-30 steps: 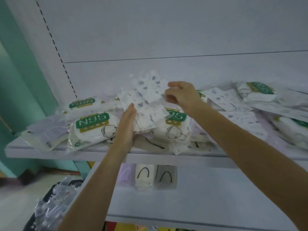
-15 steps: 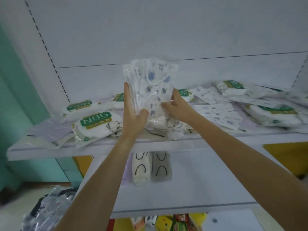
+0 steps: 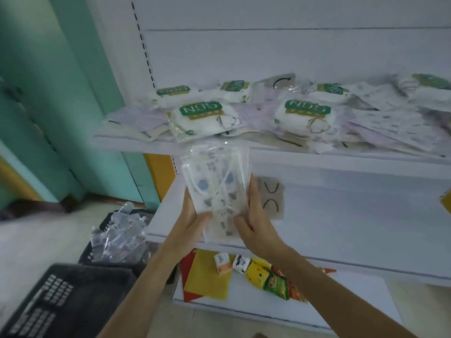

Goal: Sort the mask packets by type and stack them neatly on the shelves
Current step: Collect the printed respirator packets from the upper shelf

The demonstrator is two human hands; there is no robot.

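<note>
A bundle of clear packets with blue-patterned masks [image 3: 216, 189] stands upright between both hands, in front of the middle shelf [image 3: 341, 230]. My left hand [image 3: 192, 215] grips its left edge and my right hand [image 3: 255, 215] grips its right edge. On the upper shelf [image 3: 136, 142] lie green-labelled N95 packets [image 3: 205, 118], another N95 packet [image 3: 305, 115], lilac mask packets [image 3: 144, 118] and patterned packets [image 3: 385, 118], all mixed. Two packets with black ear loops [image 3: 272, 196] lie on the middle shelf behind my right hand.
Black plastic crates [image 3: 68, 298] stand on the floor at the lower left, one holding clear packets [image 3: 117, 237]. The bottom shelf carries snack packs [image 3: 256, 269] and red and yellow sheets [image 3: 205, 274]. A teal wall [image 3: 61, 93] borders the left.
Both hands gathered the patterned packets on the upper shelf, lifted them upright, then brought them down to the middle shelf level. The view tilted downward.
</note>
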